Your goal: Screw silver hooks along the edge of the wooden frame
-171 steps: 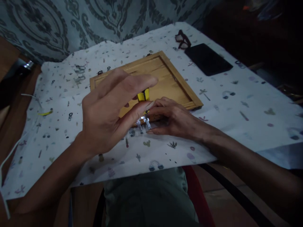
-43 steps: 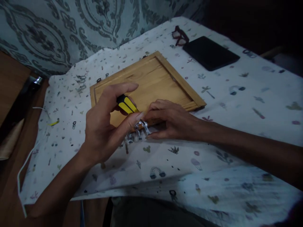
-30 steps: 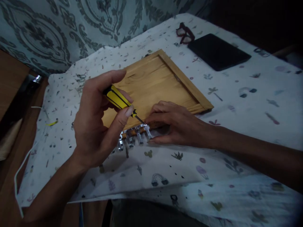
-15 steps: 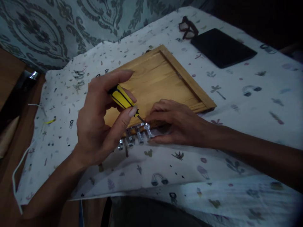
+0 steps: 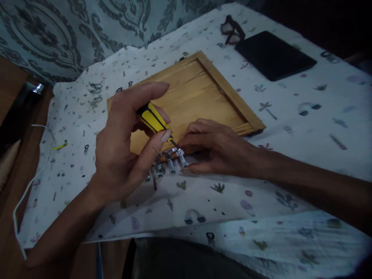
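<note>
My left hand [image 5: 122, 135] is closed round the yellow and black handle of a screwdriver [image 5: 154, 118], thumb and fingers pinching it. The shaft slants down to the right, and its tip meets a shiny metal hook [image 5: 180, 154] at the near edge of a wooden framed board [image 5: 188, 89]. My right hand [image 5: 215, 147] grips around that edge beside the hook, its thumb close to the hook's lower end. More metal hooks [image 5: 171, 164] line the edge to the left, partly hidden by my left hand. Any screw under the tip is too small to make out.
A black tablet-like slab [image 5: 274, 55] and dark-framed glasses [image 5: 232, 30] lie at the far right of the patterned tablecloth [image 5: 232, 217]. On the left are a small yellow piece [image 5: 59, 147] and a white cord [image 5: 19, 205]. A patterned curtain [image 5: 72, 35] hangs behind.
My left hand has turned slightly and shifted a little right with the screwdriver, its tip still at the same hook. My right hand keeps its place on the edge. The view has shifted slightly.
</note>
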`<state>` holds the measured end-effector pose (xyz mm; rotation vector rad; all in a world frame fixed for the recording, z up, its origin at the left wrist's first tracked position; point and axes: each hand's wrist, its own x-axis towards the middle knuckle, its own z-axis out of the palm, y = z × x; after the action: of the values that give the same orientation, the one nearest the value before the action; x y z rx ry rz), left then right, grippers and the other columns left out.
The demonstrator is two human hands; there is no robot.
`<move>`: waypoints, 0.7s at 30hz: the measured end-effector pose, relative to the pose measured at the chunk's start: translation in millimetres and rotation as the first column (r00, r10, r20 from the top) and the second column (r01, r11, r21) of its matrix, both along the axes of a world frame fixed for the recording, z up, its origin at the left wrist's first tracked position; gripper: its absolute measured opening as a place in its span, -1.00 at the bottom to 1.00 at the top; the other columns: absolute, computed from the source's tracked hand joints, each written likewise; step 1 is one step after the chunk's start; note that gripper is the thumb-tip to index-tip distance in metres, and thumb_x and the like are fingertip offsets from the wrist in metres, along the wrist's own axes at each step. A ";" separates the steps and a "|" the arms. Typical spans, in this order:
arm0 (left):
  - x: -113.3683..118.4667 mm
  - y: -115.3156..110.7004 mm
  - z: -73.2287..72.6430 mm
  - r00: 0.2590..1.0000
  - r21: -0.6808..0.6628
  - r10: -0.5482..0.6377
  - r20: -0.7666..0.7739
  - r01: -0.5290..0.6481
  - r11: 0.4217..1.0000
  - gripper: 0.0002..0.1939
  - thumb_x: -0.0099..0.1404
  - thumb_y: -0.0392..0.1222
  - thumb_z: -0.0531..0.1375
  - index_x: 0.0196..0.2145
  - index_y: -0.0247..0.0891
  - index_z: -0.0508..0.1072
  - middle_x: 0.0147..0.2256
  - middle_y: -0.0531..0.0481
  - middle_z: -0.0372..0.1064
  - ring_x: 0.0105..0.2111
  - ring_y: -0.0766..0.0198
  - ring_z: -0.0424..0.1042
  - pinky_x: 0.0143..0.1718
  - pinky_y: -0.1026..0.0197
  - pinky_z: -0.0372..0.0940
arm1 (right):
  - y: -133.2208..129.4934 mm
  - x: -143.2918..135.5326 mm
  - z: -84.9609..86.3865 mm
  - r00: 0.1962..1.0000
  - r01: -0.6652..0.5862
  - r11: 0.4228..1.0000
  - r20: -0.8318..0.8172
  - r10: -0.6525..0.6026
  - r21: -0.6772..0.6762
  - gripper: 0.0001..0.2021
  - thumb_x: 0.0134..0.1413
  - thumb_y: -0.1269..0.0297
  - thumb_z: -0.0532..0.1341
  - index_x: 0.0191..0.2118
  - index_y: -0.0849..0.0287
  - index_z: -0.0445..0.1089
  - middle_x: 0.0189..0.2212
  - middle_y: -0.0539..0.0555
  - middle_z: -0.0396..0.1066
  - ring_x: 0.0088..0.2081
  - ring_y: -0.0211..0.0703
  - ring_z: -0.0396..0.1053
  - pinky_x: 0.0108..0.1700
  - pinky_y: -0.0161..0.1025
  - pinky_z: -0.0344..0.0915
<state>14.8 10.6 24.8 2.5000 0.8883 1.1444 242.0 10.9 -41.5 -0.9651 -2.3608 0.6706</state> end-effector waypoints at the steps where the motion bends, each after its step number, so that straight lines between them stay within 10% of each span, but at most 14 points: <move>1: 0.0 0.0 -0.2 1.000 0.005 0.010 -0.012 -0.010 1.000 -0.53 0.44 -0.20 0.22 0.24 0.14 0.30 0.18 0.09 0.32 -0.06 0.14 0.56 -0.06 0.02 0.50 | 0.0 0.0 0.2 1.000 -0.001 1.000 0.003 0.001 -0.007 -0.65 0.11 0.01 0.40 -0.11 0.15 0.57 -0.25 0.11 0.44 -0.16 0.00 0.36 -0.12 -0.08 0.24; 21: 9.3 3.2 13.4 0.999 0.139 -0.050 -0.009 0.051 0.989 -0.73 0.42 -0.21 0.28 0.04 0.03 0.49 -0.06 0.11 0.55 -0.13 0.14 0.49 -0.17 0.01 0.43 | 1.1 -0.1 -0.1 1.000 -0.007 1.000 -0.008 0.007 -0.010 -0.65 0.14 -0.03 0.38 -0.13 0.14 0.58 -0.25 0.13 0.44 -0.15 0.05 0.37 -0.12 -0.05 0.24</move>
<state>24.1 13.8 38.2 2.6213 0.7661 1.2225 241.9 12.0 -41.6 -0.9568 -2.3576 0.6882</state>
